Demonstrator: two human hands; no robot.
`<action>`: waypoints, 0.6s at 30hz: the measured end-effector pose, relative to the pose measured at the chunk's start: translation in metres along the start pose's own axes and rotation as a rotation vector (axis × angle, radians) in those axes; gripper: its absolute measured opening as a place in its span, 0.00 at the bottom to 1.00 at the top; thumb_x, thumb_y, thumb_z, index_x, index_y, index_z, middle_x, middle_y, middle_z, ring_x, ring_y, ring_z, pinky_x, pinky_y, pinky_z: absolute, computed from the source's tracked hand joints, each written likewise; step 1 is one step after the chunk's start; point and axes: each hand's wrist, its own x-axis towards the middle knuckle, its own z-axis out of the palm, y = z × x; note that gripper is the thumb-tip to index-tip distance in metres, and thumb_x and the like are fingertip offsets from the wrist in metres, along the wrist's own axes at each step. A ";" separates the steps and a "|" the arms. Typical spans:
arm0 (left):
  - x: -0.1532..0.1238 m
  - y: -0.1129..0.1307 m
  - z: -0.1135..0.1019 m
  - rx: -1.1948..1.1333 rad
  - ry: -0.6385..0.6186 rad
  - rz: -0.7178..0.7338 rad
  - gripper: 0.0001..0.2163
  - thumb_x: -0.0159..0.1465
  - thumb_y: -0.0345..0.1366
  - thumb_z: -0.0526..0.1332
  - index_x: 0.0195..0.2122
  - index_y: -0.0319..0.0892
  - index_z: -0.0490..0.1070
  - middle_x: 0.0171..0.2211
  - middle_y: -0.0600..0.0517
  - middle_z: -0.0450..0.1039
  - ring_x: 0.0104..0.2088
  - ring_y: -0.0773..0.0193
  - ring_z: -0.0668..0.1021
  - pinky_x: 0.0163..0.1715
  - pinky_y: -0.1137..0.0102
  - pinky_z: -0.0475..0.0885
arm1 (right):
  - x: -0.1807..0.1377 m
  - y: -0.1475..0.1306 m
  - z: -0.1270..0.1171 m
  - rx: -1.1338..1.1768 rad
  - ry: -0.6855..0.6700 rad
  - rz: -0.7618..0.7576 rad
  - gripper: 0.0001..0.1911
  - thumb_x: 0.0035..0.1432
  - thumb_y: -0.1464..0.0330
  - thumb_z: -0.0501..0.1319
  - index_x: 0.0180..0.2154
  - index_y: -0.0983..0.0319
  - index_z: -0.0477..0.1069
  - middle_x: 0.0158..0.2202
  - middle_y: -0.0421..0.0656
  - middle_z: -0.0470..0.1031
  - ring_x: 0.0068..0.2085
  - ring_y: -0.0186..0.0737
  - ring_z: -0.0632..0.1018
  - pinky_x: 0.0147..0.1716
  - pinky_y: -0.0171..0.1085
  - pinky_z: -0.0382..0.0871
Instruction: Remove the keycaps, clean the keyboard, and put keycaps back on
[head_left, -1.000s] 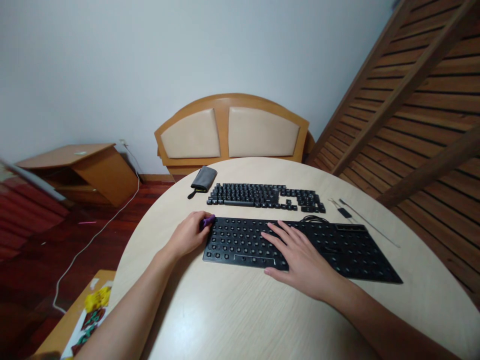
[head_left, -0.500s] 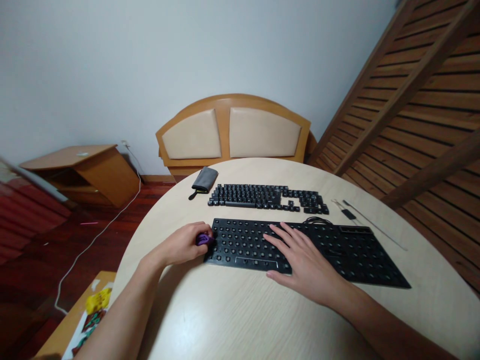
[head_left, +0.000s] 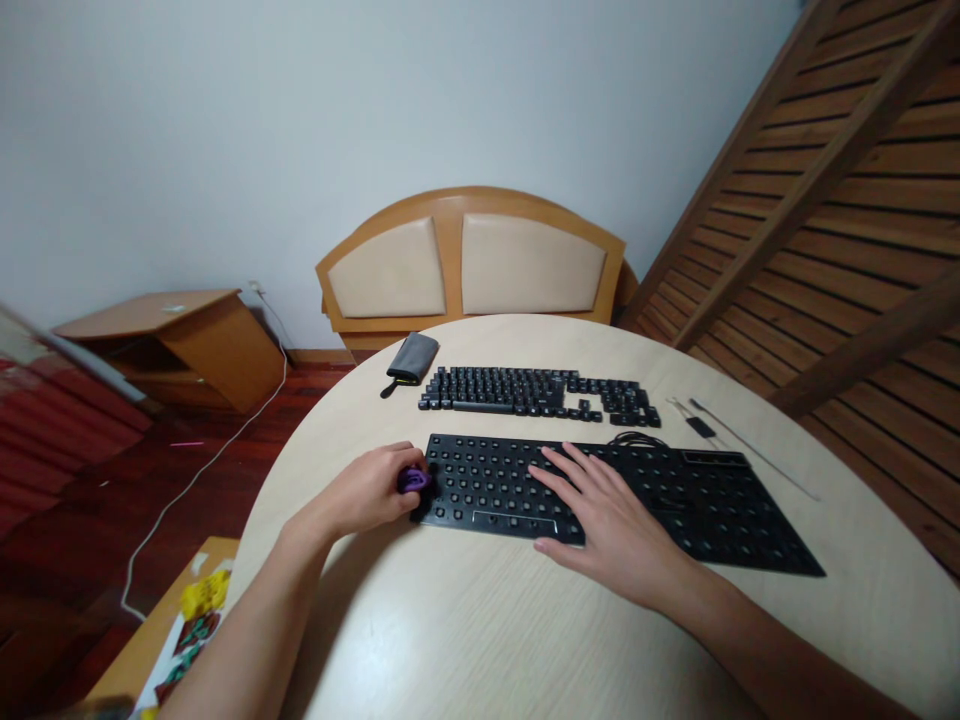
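A black keyboard base [head_left: 487, 490] with its keycaps off lies across the table before me. My left hand [head_left: 381, 487] is closed around a bunched purple cloth [head_left: 413, 480], held against the base's left end. Fingers spread, my right hand [head_left: 600, 510] lies flat over the middle of the base, its thumb near the front edge. Just behind the base, the loose black keycaps [head_left: 495, 388] are laid out in keyboard order, with some gaps toward the right. The base's coiled cable [head_left: 636, 440] sits at its back edge.
A grey pouch [head_left: 412, 358] lies at the table's back left. To the right are a thin wire-handled brush [head_left: 750, 448] and a small black-handled wire tool [head_left: 700, 427]. The round table [head_left: 420, 620] faces a padded headboard [head_left: 532, 265]; slatted wood [head_left: 847, 220] stands at right.
The whole view has shifted slightly. Both hands stay in nearly the same places on the keyboard base, with the purple cloth still in my left hand.
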 end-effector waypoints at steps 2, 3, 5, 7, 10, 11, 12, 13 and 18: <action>-0.004 0.003 -0.003 -0.005 -0.055 -0.011 0.09 0.52 0.30 0.59 0.35 0.43 0.71 0.34 0.51 0.74 0.34 0.59 0.75 0.35 0.66 0.69 | 0.000 0.000 0.000 0.004 0.007 -0.001 0.38 0.60 0.47 0.63 0.67 0.53 0.62 0.72 0.46 0.56 0.72 0.59 0.53 0.68 0.63 0.50; -0.006 0.005 -0.004 -0.005 -0.078 -0.016 0.08 0.52 0.30 0.59 0.34 0.43 0.71 0.33 0.51 0.74 0.33 0.59 0.75 0.34 0.67 0.68 | 0.000 0.000 -0.001 0.005 0.008 -0.001 0.38 0.60 0.47 0.63 0.67 0.53 0.62 0.72 0.46 0.56 0.72 0.59 0.53 0.68 0.63 0.50; -0.009 0.009 -0.006 0.006 -0.100 -0.020 0.06 0.52 0.31 0.59 0.32 0.43 0.69 0.31 0.52 0.72 0.31 0.60 0.73 0.31 0.67 0.66 | 0.000 -0.001 -0.001 0.001 0.003 0.005 0.38 0.59 0.48 0.63 0.67 0.53 0.62 0.72 0.46 0.57 0.72 0.59 0.53 0.68 0.63 0.50; -0.010 0.013 -0.006 0.019 -0.100 -0.010 0.04 0.52 0.31 0.59 0.30 0.43 0.68 0.30 0.52 0.71 0.29 0.61 0.72 0.30 0.68 0.64 | 0.001 -0.002 -0.001 -0.006 -0.005 0.009 0.38 0.59 0.48 0.63 0.67 0.54 0.62 0.72 0.46 0.57 0.72 0.59 0.53 0.68 0.62 0.50; -0.009 0.018 -0.002 0.037 -0.088 0.027 0.05 0.52 0.31 0.59 0.30 0.43 0.67 0.31 0.52 0.71 0.29 0.61 0.72 0.29 0.68 0.63 | 0.001 -0.002 -0.001 -0.008 -0.017 0.012 0.39 0.59 0.47 0.63 0.67 0.53 0.62 0.72 0.46 0.56 0.73 0.58 0.53 0.68 0.62 0.50; -0.009 0.020 -0.001 0.048 -0.083 0.044 0.05 0.52 0.31 0.59 0.31 0.43 0.67 0.31 0.52 0.71 0.29 0.61 0.72 0.29 0.68 0.63 | 0.001 -0.002 -0.001 -0.005 -0.019 0.012 0.39 0.59 0.47 0.63 0.67 0.53 0.61 0.72 0.46 0.56 0.73 0.58 0.52 0.68 0.62 0.50; -0.008 0.022 0.001 0.060 -0.077 0.061 0.06 0.52 0.31 0.59 0.32 0.44 0.68 0.32 0.52 0.72 0.30 0.61 0.73 0.29 0.68 0.63 | 0.001 -0.002 -0.001 -0.001 -0.019 0.013 0.39 0.59 0.47 0.63 0.67 0.53 0.61 0.72 0.45 0.56 0.73 0.58 0.52 0.68 0.62 0.49; -0.007 0.024 0.003 0.071 -0.068 0.081 0.06 0.52 0.31 0.59 0.32 0.44 0.68 0.33 0.52 0.72 0.31 0.60 0.73 0.29 0.67 0.64 | 0.001 -0.001 -0.001 0.004 -0.019 0.013 0.39 0.59 0.47 0.63 0.67 0.53 0.61 0.72 0.45 0.56 0.73 0.58 0.52 0.68 0.62 0.49; -0.002 0.034 0.014 0.063 -0.017 0.174 0.08 0.54 0.30 0.59 0.35 0.44 0.70 0.36 0.50 0.73 0.34 0.57 0.76 0.32 0.64 0.68 | 0.000 -0.002 -0.003 0.014 -0.017 0.008 0.39 0.59 0.48 0.64 0.67 0.54 0.62 0.72 0.47 0.56 0.72 0.60 0.53 0.68 0.63 0.50</action>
